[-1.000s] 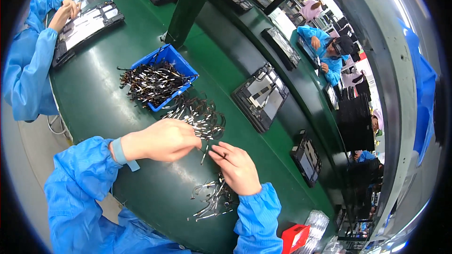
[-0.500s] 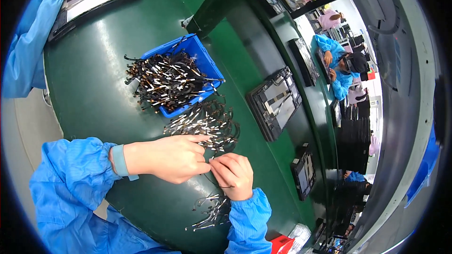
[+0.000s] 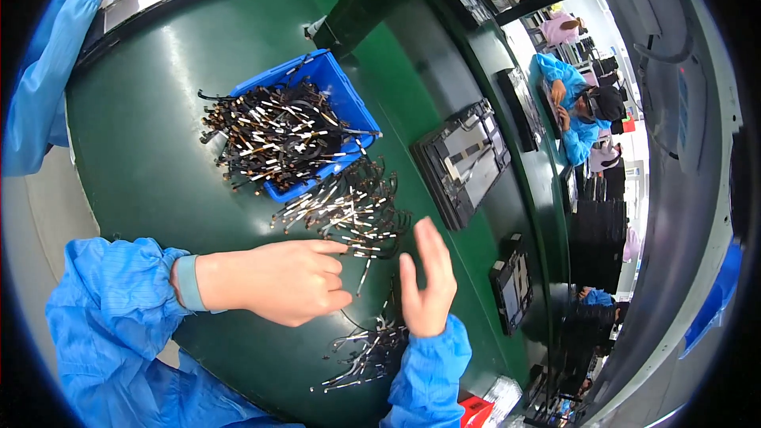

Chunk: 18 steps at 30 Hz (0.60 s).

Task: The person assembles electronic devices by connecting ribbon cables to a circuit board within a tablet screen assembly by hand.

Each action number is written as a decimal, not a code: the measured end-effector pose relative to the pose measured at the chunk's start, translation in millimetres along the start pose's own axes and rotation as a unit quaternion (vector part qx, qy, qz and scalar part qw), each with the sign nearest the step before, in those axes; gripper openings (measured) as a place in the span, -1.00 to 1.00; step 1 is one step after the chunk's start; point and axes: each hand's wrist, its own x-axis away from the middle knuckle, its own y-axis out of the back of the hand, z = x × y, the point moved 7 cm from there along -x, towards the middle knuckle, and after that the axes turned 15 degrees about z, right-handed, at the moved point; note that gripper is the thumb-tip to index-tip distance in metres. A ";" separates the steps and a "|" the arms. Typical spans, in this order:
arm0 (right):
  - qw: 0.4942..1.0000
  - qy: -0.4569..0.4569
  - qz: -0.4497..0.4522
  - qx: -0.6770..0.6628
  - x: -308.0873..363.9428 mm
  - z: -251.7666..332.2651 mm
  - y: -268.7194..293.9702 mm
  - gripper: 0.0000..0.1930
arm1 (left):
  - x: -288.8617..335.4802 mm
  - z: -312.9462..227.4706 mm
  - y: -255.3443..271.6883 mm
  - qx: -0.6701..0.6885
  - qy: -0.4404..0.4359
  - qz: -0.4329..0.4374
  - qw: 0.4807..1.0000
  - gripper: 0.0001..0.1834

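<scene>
My left hand [image 3: 277,281] reaches in from the left, its index finger stretched toward a loose heap of thin black cables [image 3: 349,210] with white and copper-coloured ends. Its other fingers are curled, and a thin dark cable [image 3: 349,318] shows just below them; the grip itself is hidden. To the right, my right hand [image 3: 429,285] is open, thumb and fingers apart, with nothing in it. Between the forearms a smaller bunch of cables [image 3: 361,357] lies on the table. Beyond the larger heap, a blue bin [image 3: 349,99] overflows with similar cables.
A dark device with an open frame [image 3: 464,162] lies right of the bin, a smaller one [image 3: 513,285] nearer. A green post [image 3: 357,12] rises behind the bin. At upper left a co-worker's sleeve [image 3: 47,87] borders the green table [image 3: 151,150]. A red packet [image 3: 476,412] sits low right.
My right hand has let go, opened and moved up and right, away from my left hand. The left hand has shifted slightly left and down. A white-ended cable now shows between the hands.
</scene>
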 end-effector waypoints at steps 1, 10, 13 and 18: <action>0.999 -0.042 -0.003 -0.018 -5.3 -12.5 3.4 -0.48 | -0.5 0.4 -1.0 -0.008 0.000 0.000 1.000 -0.93; 0.981 -0.069 0.046 -0.175 1.7 -10.9 -28.4 -0.47 | -10.3 -17.7 -13.3 0.158 -0.069 0.029 0.985 -0.90; 0.982 -0.075 0.030 -0.169 10.2 -4.7 -0.3 -0.64 | -19.9 -28.2 -29.3 0.185 -0.096 0.072 0.975 -0.86; 0.989 -0.120 -0.075 -0.033 52.3 -62.9 63.1 -0.73 | -21.1 -17.4 -25.6 0.094 -0.046 0.079 0.991 -0.86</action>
